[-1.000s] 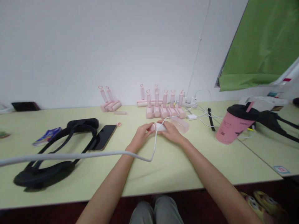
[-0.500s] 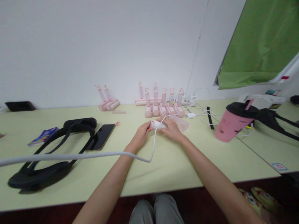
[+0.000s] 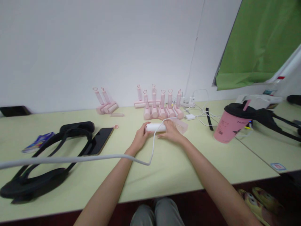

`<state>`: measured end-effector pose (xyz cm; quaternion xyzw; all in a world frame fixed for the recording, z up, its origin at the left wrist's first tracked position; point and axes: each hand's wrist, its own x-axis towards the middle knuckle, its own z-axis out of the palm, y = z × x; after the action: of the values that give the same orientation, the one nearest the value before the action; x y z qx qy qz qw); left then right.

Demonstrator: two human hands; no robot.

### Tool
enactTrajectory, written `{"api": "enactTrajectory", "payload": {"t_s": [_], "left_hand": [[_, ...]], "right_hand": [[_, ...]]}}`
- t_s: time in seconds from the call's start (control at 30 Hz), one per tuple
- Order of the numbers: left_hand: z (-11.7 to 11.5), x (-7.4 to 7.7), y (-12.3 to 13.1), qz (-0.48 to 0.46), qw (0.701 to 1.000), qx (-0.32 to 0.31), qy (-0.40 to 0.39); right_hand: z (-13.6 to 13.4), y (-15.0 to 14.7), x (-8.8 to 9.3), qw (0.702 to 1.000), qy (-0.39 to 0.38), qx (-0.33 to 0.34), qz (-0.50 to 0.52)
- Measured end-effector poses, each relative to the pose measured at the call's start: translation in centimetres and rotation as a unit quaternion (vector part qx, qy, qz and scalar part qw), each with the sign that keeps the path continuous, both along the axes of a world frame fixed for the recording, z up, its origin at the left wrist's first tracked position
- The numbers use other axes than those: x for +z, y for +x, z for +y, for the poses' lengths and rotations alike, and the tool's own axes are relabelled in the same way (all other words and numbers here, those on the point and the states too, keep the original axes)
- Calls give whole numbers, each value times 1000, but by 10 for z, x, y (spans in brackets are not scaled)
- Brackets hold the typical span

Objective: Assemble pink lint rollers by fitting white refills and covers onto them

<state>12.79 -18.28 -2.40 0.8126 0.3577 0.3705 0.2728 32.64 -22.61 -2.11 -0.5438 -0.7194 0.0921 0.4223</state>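
Our left hand [image 3: 141, 137] is closed around the left end of a white cylinder [image 3: 155, 127], which lies level across our front, at twelve o'clock from our lap. Our right hand [image 3: 171, 131] lies against its right end, but we cannot tell whether it is closing on it. With a hand at each end, the cylinder's middle stays uncovered, apart from a white cable [image 3: 153, 147] that crosses in front of it and runs on toward the right hand.

Just past the right hand, at one o'clock, sits a clear plastic box [image 3: 181, 125]. Beyond the cylinder, pink lint rollers [image 3: 162, 105] stand in a tight group, handles up, apparently propped by their packed bases; a smaller group [image 3: 105, 106] stands at eleven o'clock. A black-lidded pink cup [image 3: 229, 124] waits at two o'clock, while a phone [image 3: 98, 141] lies at ten, out of the hands' way on the pale green table [image 3: 164, 179].
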Motion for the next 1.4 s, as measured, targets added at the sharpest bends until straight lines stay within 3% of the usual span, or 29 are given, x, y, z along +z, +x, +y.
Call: {"api": "enactTrajectory", "payload": {"t_s": [0.07, 0.17, 0.3, 0.4, 0.63, 0.8, 1.0, 1.17, 1.3, 1.4], "left_hand": [[7, -3, -6, -24, 999, 23, -31], [15, -7, -12, -73, 993, 11, -90], [19, -12, -11, -104, 982, -38, -152], [19, -13, -10, -89, 984, -43, -150], [15, -5, -14, -4, 997, -22, -73], [14, 0, -15, 17, 999, -5, -45], [19, 4, -22, 107, 994, -9, 11], [14, 14, -22, 210, 968, 10, 134], [4, 26, -8, 264, 932, 60, 240], [6, 32, 11, 269, 930, 16, 250]], "right_hand": [[7, 6, -8, 990, -48, 36, 130], [18, 8, -18, 949, -105, 117, 273], [25, 5, -25, 936, -97, 95, 325], [25, 3, -26, 923, -104, 111, 354], [25, -1, -27, 937, -96, 98, 322], [28, -4, -31, 952, -80, 66, 287], [21, -6, -26, 968, -58, 62, 238], [23, -7, -25, 978, -39, 45, 199], [25, -10, -23, 980, -38, 61, 188], [26, -9, -22, 978, -45, 79, 186]]}}
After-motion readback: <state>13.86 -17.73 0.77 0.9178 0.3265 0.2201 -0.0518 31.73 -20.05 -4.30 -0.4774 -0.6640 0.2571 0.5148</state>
